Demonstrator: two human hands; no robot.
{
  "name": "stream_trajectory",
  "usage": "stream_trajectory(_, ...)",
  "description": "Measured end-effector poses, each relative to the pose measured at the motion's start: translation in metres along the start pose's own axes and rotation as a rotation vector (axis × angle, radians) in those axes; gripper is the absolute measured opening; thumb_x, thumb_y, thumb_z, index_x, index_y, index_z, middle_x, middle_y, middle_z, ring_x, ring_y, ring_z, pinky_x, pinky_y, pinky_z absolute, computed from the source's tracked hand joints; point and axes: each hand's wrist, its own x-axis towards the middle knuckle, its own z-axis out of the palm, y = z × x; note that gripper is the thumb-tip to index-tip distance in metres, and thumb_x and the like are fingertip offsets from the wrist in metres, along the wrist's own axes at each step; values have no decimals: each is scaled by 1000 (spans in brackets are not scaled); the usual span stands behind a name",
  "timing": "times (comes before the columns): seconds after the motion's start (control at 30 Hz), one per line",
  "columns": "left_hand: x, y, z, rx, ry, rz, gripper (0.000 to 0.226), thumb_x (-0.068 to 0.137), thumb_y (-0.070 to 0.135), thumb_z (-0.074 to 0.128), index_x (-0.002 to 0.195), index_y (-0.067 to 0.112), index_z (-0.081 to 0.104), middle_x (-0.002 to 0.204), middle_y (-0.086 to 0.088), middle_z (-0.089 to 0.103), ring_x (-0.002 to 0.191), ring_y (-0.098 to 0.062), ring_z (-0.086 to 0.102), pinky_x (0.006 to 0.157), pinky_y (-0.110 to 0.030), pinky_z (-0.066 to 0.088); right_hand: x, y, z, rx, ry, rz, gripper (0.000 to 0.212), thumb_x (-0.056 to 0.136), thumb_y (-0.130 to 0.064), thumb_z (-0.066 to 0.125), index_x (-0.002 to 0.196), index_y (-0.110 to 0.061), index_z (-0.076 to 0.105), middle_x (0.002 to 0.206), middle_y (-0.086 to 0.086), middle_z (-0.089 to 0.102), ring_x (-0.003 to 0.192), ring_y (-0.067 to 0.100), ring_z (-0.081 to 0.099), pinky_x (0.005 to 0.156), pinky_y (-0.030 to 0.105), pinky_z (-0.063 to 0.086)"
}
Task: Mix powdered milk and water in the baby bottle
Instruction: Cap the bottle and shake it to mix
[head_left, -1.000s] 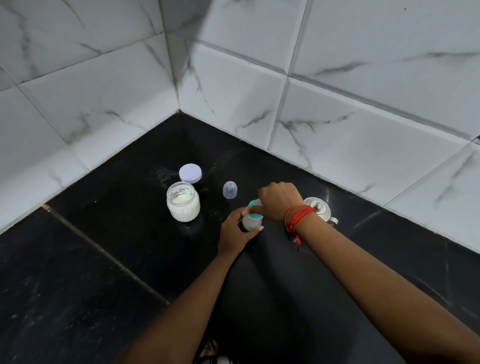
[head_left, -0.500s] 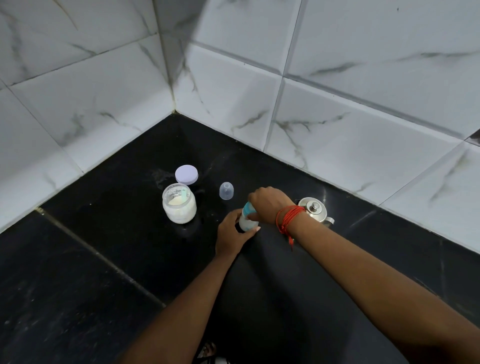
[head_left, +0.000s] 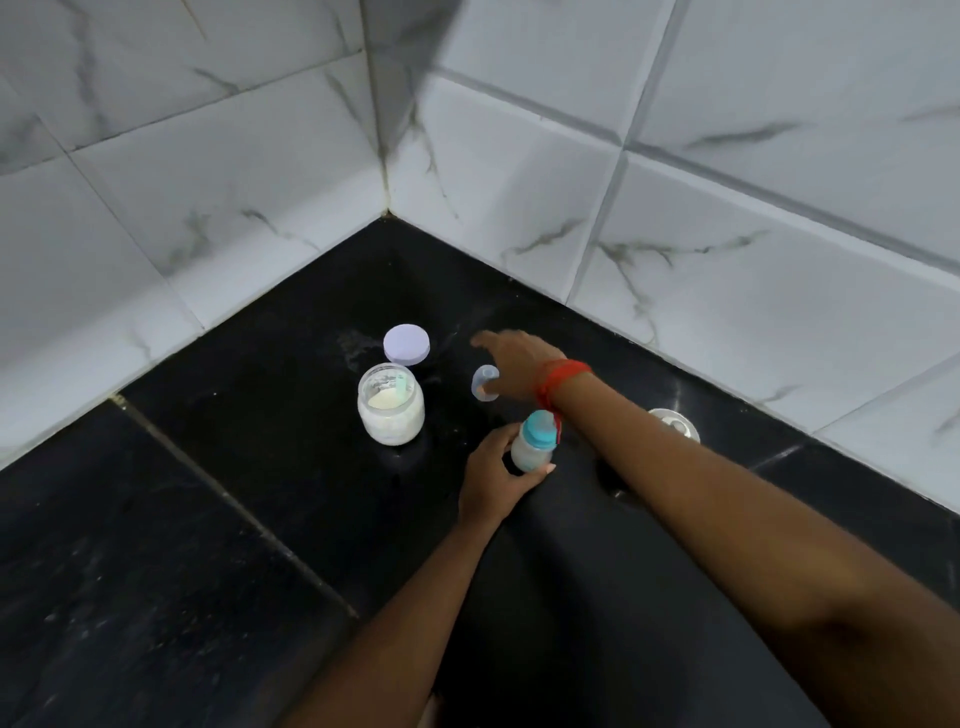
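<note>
- Black polished stone counter (head_left: 218, 545), glossy, faintly speckled, with a thin pale seam running diagonally across the near-left part.
- White marble-look wall tiles (head_left: 519, 218) with grey veins, meeting at the counter's far corner.
- Small baby bottle (head_left: 532, 441), rounded and translucent, standing upright near the middle of the counter; teal screw collar on top, whitish contents inside, level hard to judge.
- Left hand (head_left: 493, 478) wrapped around the bottle's lower body, thumb and fingers closed on it.
- Right hand (head_left: 511, 366) stretched toward the far corner, fingers spread and loose, holding nothing; thumb just at a clear plastic cap (head_left: 485, 383), contact too blurred to tell.
- Red thread band (head_left: 563, 378) wound around the right wrist, loose end hanging near the bottle's collar.
- Clear cap dome-shaped, standing on the counter beyond the bottle.
- Squat round glass jar (head_left: 391, 410), open, left of the bottle and apart from it; pale cream powder inside, filling much of it, with a pale scoop-like piece against the inner wall.
- Flat round lilac lid (head_left: 406, 344) lying on the counter just behind the jar, toward the far corner.
- Shiny round metal lid (head_left: 675, 423) near the right wall edge, partly hidden behind the right forearm.
</note>
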Motion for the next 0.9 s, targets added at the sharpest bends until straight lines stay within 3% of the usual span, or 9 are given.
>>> stream_trajectory(0.13, 2, -2, 1, -14, -8, -14, 61, 71, 36, 95, 124, 23, 67, 125, 9, 71, 117, -7, 67, 101, -37, 56, 55, -5, 15, -132, -160, -12, 80, 81, -12, 74, 151, -20, 38, 146, 15, 43, 130, 34, 50, 102, 40, 47)
stream_trajectory(0.27, 1, -4, 1, -15, -17, 2, 64, 74, 35, 94, 129, 19, 65, 129, 5, 70, 121, -10, 66, 103, -40, 56, 75, -3, 35, -165, -234, 7, 55, 80, -2, 71, 132, -16, 59, 131, 12, 59, 111, 31, 63, 91, 39, 56)
stream_trajectory(0.37, 1, -3, 0, -18, -24, -7, 63, 74, 36, 93, 128, 19, 65, 127, 5, 70, 119, -10, 66, 102, -41, 57, 69, -1, 38, -162, -150, -4, 31, 86, -9, 65, 117, -14, 64, 118, 12, 64, 97, 30, 66, 76, 35, 55)
stream_trajectory(0.53, 1, 4, -3, -19, -17, -13, 60, 72, 33, 95, 124, 22, 67, 125, 7, 71, 117, -9, 67, 102, -38, 56, 16, 1, -13, 61, 105, -9, 28, 85, -21, 62, 111, -14, 62, 109, 8, 63, 91, 27, 63, 73, 34, 53)
stream_trajectory(0.67, 0, 8, -5, 9, -23, -7, 59, 72, 34, 95, 122, 23, 67, 125, 6, 72, 116, -10, 67, 102, -39, 57, -48, 23, -39, 15, 170, -113, 37, 79, -25, 70, 115, -25, 67, 115, 1, 66, 101, 21, 63, 87, 39, 55)
stream_trajectory(0.9, -3, 12, -7, 47, -22, -32, 59, 73, 37, 94, 124, 23, 66, 123, 7, 71, 113, -10, 66, 99, -37, 58, -83, 38, -12, -36, 23, -114, 44, 85, -9, 68, 126, -28, 67, 128, -2, 65, 116, 17, 63, 101, 36, 53)
